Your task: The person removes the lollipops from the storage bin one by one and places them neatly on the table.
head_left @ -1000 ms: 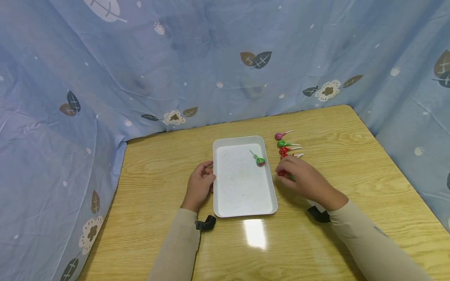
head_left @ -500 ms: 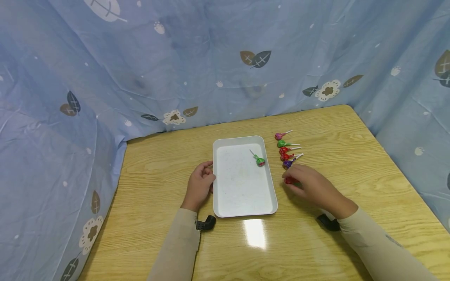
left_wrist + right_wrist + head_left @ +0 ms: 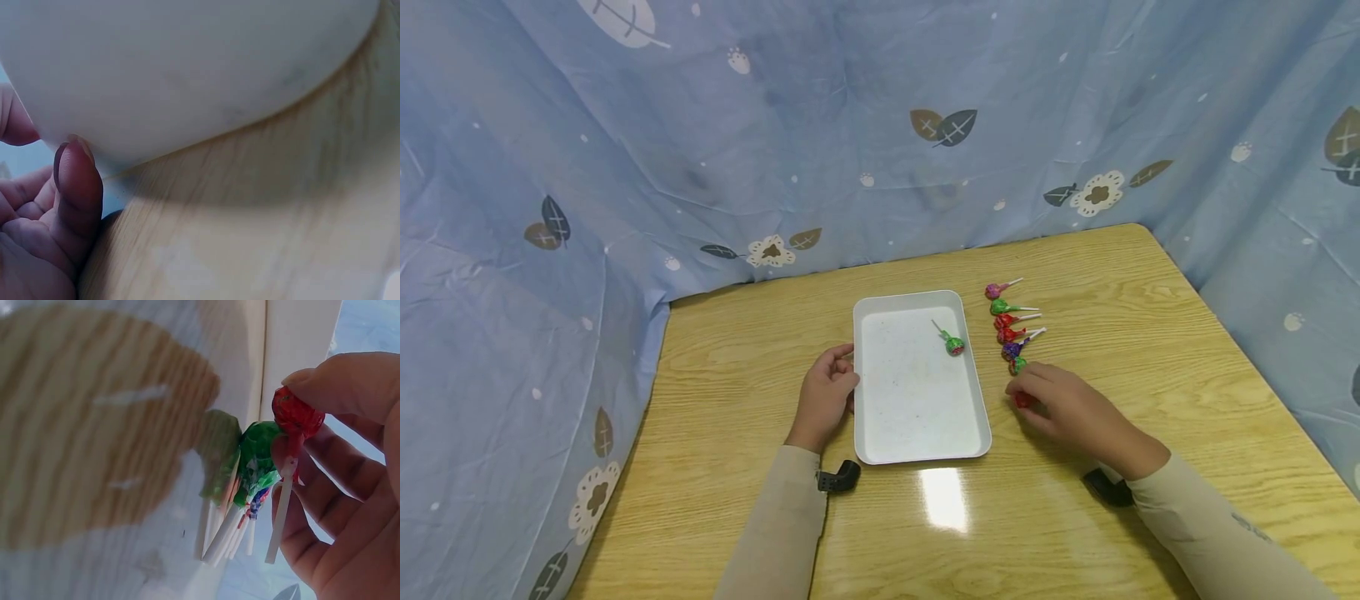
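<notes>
In the head view my left hand (image 3: 824, 396) rests at the left wall of a white rectangular tray (image 3: 859, 417). The left wrist view shows its thumb tip against the tray's outside. A green-wrapped lollipop (image 3: 954, 345) lies inside the tray near the right wall. My right hand (image 3: 1071, 408) pinches a red lollipop (image 3: 297, 412) by its wrapped head, its white stick pointing away from the thumb. Just behind that hand, a green lollipop (image 3: 1018, 365) ends a row on the table, beside a purple lollipop (image 3: 1011, 351).
Further back in the row lie two red lollipops, a green lollipop (image 3: 1000, 307) and a pink lollipop (image 3: 993, 291), sticks pointing right. The wooden table (image 3: 737, 333) is bordered by a blue patterned curtain (image 3: 850, 125) at the back and sides.
My right hand has moved toward the table's front and slightly right, beyond the purple lollipop. The green lollipop now shows behind it in the row. The left hand and tray stay put.
</notes>
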Action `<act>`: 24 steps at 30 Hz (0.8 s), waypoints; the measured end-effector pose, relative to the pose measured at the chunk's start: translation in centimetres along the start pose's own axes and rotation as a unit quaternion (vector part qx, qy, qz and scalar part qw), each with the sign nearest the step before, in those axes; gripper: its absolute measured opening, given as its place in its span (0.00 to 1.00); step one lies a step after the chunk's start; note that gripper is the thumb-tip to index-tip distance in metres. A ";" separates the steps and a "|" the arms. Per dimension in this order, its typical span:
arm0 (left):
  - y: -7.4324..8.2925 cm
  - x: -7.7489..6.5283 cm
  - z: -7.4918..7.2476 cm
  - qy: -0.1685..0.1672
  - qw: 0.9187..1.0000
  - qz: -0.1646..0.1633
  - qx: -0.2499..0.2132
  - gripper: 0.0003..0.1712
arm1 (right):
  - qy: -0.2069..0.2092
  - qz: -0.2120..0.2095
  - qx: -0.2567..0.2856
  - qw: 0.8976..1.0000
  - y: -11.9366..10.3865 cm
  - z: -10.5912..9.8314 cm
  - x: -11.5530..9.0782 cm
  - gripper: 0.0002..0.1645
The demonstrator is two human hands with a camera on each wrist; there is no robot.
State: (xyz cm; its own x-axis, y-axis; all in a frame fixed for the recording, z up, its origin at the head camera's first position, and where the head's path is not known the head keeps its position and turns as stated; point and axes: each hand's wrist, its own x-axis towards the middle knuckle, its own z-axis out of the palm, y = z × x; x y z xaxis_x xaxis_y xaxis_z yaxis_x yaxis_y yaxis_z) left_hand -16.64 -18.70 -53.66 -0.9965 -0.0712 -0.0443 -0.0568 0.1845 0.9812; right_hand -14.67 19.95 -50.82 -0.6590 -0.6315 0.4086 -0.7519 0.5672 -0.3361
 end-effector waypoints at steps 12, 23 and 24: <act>-0.2 0.1 -0.1 -0.003 1.000 0.005 -0.007 0.31 | 0.006 -0.015 -0.005 1.000 -0.1 0.3 -0.2 0.22; -0.3 0.1 -0.1 -0.005 1.000 0.011 -0.008 0.30 | 0.003 -0.013 -0.011 1.000 -0.2 0.2 -0.2 0.21; -0.2 0.1 -0.1 -0.005 1.000 0.011 -0.008 0.30 | 0.004 -0.012 -0.011 1.000 -0.1 0.2 -0.2 0.20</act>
State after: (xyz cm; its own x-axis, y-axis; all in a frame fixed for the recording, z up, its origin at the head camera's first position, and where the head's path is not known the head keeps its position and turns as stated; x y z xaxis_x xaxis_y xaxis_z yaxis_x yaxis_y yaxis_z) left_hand -16.69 -18.87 -53.88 -0.9981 -0.0567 -0.0244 -0.0338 0.1707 0.9847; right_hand -14.41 19.93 -51.00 -0.6404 -0.6414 0.4225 -0.7670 0.5632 -0.3075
